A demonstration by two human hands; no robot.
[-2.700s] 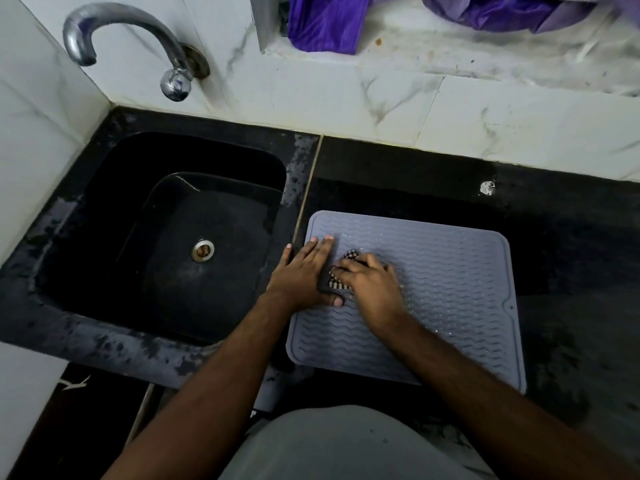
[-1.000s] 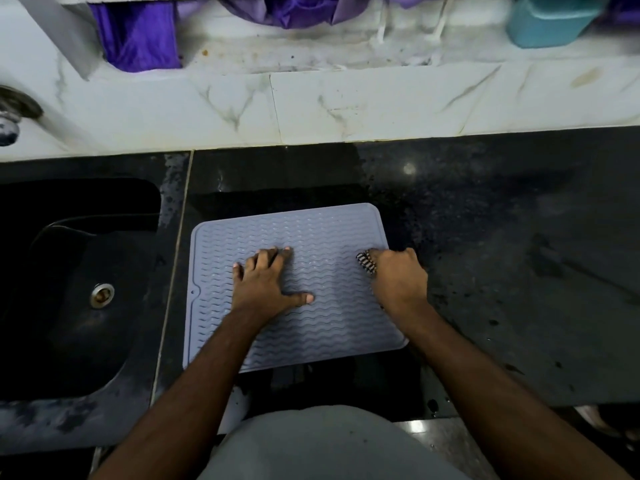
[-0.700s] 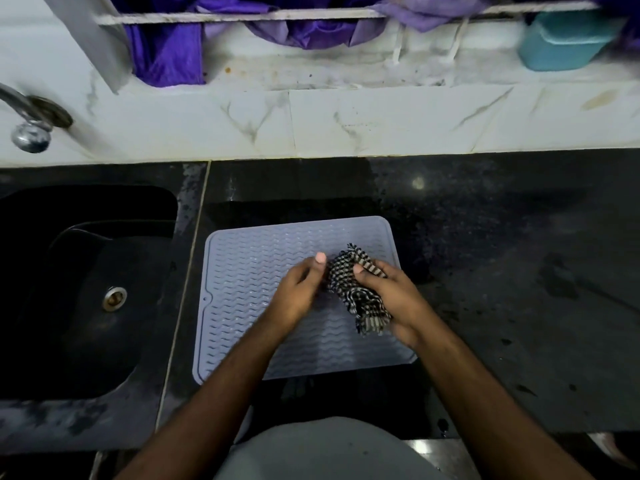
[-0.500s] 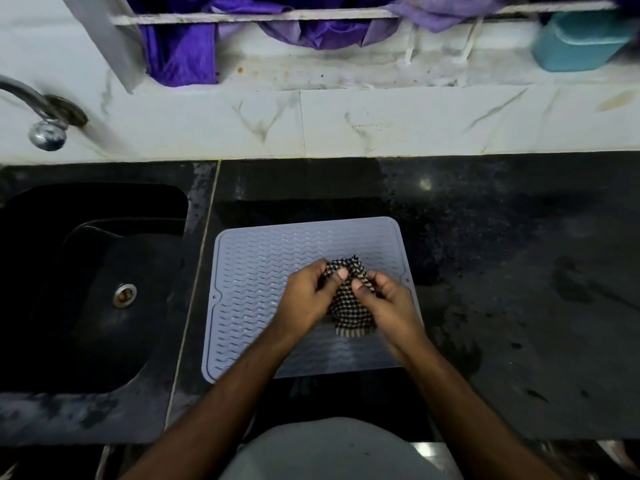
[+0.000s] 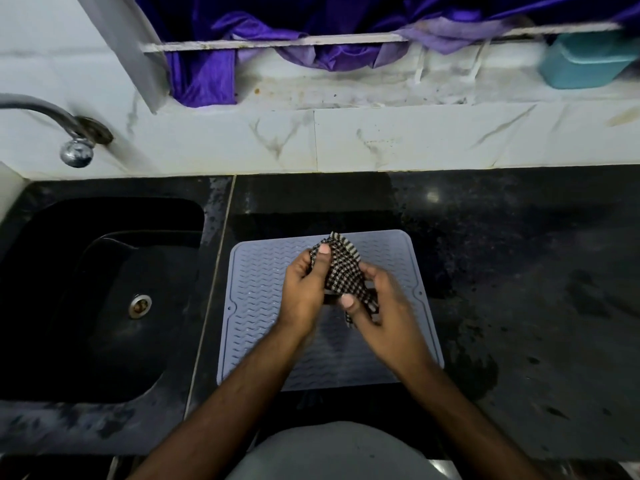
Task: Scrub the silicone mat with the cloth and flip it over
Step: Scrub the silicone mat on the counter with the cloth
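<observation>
A grey silicone mat [image 5: 258,306] with a wavy ribbed surface lies flat on the black countertop [image 5: 519,289], just right of the sink. A black-and-white checked cloth [image 5: 343,271] is held up above the mat's middle. My left hand [image 5: 304,289] grips the cloth's upper left part, thumb on top. My right hand [image 5: 384,306] pinches its lower right part between thumb and fingers. Both forearms cross the mat's near half and hide part of it.
A black sink [image 5: 100,292] with a metal drain [image 5: 139,305] sits at the left, under a chrome tap [image 5: 74,133]. Purple cloth [image 5: 207,77] hangs on the white ledge behind. A teal container [image 5: 588,60] stands at the back right.
The right hand stopped rubbing the mat and lifted the cloth. The left hand left the mat and took hold of the cloth too; both now hold it higher above the mat.
</observation>
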